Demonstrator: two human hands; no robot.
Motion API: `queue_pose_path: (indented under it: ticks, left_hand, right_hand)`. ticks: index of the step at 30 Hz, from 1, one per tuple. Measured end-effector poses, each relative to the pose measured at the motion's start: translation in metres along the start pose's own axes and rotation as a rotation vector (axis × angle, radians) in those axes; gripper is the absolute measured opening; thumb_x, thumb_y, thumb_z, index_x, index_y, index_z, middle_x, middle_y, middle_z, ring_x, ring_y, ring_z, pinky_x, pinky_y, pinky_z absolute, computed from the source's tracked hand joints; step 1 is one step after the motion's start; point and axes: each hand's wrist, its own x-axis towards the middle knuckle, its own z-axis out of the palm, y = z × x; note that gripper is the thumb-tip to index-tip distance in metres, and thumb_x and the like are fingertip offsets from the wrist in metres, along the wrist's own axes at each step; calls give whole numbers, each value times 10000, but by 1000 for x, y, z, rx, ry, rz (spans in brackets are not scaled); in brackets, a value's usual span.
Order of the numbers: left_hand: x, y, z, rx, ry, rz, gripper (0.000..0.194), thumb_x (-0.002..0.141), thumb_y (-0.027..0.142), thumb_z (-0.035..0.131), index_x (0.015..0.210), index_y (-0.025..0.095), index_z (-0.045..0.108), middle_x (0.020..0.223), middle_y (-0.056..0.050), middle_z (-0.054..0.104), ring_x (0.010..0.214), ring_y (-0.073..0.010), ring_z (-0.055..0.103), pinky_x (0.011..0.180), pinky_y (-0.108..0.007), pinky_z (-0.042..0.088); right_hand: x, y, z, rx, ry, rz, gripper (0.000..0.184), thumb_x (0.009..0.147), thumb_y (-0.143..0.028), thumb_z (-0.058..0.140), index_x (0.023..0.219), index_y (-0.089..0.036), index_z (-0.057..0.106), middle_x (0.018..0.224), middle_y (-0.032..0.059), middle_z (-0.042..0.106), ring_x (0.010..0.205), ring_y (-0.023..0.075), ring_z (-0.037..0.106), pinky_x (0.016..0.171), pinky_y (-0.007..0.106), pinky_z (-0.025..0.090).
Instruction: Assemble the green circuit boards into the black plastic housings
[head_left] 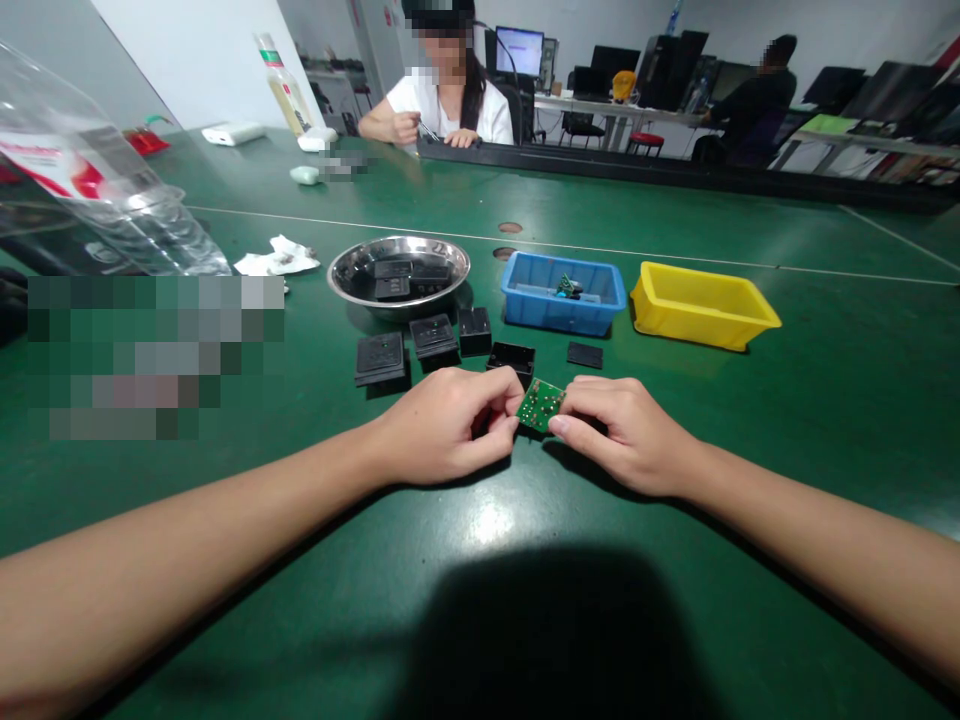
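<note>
A small green circuit board (538,407) is held between my two hands, its soldered face turned up toward me. My right hand (626,432) pinches the board's right edge between thumb and fingers. On the other side, my left hand (457,422) is closed in a pinch at the left edge. Just behind the board sits an open black plastic case (512,358), partly hidden by my left hand. A flat black cover (585,355) lies to its right. Several closed black boxes, among them one black box (381,360), stand beyond my left hand.
Behind these are a steel bowl (341,290) with black boxes, a blue bin (562,313) holding electronic parts, and a yellow bin (697,318). A large plastic bottle (112,190) leans in at left. Across the green table (480,610) sits a person (491,110).
</note>
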Motion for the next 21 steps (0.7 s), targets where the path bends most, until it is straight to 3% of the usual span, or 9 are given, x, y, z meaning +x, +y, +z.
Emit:
queue_pose_path:
  ticks: [14, 21]
  left_hand:
    - [0, 0, -2, -1, -21, 4, 63, 860, 203, 498, 798, 200, 488, 607, 61, 492, 527, -95, 437, 540, -220, 316]
    - [0, 1, -1, -5, -19, -23, 65, 894, 227, 492, 836, 199, 497, 619, 63, 516, 527, -91, 453, 547, -217, 329]
  right_hand:
    - [-2, 0, 0, 94, 52, 153, 273, 969, -350, 567, 780, -157, 614, 655, -17, 572, 592, 101, 490, 590, 227, 347]
    - [-2, 0, -1, 102, 48, 171, 297, 958, -336, 562, 713, -168, 565, 621, -30, 524, 572, 94, 446, 582, 232, 337]
